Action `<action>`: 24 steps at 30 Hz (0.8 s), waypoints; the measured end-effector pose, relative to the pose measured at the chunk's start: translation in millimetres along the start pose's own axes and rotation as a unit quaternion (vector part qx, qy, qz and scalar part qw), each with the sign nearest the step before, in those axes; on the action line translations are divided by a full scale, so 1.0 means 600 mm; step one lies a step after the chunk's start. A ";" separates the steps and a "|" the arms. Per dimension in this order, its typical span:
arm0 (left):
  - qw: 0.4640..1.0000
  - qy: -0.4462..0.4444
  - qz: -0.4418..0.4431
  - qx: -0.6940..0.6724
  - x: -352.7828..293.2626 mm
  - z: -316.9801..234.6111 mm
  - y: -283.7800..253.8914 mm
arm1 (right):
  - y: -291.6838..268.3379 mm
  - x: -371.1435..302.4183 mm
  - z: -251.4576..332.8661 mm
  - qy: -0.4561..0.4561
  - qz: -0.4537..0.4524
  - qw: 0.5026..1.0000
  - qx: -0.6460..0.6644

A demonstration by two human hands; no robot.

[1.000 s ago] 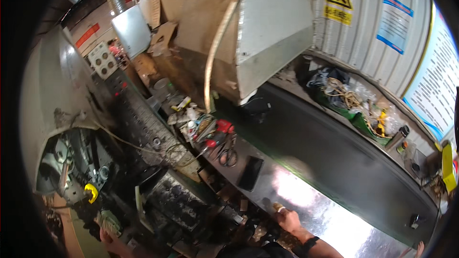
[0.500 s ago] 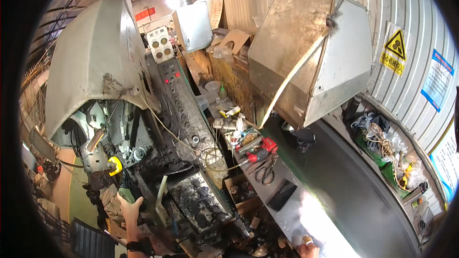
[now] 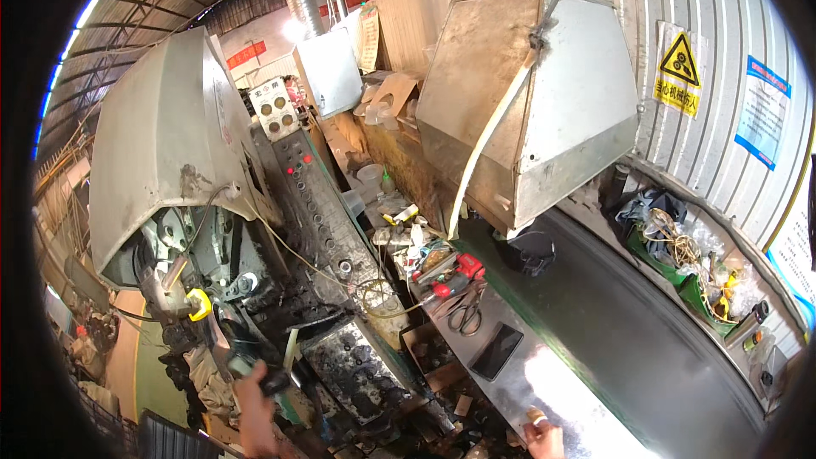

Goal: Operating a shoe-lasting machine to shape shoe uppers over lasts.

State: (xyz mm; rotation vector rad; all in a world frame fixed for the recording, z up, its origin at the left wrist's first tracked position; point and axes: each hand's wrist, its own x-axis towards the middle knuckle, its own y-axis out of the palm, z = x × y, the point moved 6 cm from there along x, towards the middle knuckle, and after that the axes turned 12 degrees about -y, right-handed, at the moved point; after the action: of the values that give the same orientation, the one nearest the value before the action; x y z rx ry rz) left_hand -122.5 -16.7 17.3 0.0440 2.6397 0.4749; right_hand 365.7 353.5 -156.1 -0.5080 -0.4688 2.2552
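My left hand [image 3: 255, 412], smeared by motion, is closed at the lower left, in front of the machine. At its fingertips is a dark, partly greenish piece [image 3: 242, 365] whose kind I cannot make out. Up and to the left of it, a yellow curved part [image 3: 199, 304] sits on the machine head under the grey hood [image 3: 157, 136]. At the lower edge my right hand [image 3: 544, 439] is over the metal tabletop [image 3: 463, 348], fingers together round a small pale, tan-and-white piece [image 3: 535, 415]. A black phone [image 3: 496, 352] lies beyond that hand.
Scissors [image 3: 465, 316] and a red-and-black power tool [image 3: 459, 275] lie farther up the tabletop. A dark curved belt-like surface [image 3: 612, 314] runs along the right, beneath a big metal hood [image 3: 484, 102]. A grimy metal block [image 3: 353, 365] stands between my hands. Bags and cords fill a green bin [image 3: 680, 276].
The view has shifted slightly. My left hand has drawn back and to the right, away from the yellow part, with the greenish piece at its fingers. My right hand stays at the tabletop.
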 end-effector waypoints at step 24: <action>0.696 -0.040 0.473 0.538 -0.209 0.611 0.343 | -0.469 -0.375 -0.209 -0.002 -0.644 0.750 0.150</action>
State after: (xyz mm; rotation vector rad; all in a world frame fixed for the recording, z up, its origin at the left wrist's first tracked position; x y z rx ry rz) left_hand 142.0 281.3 -165.8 1.7488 2.1885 -0.8494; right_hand 737.9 387.4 -81.2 0.0591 -0.2789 0.9272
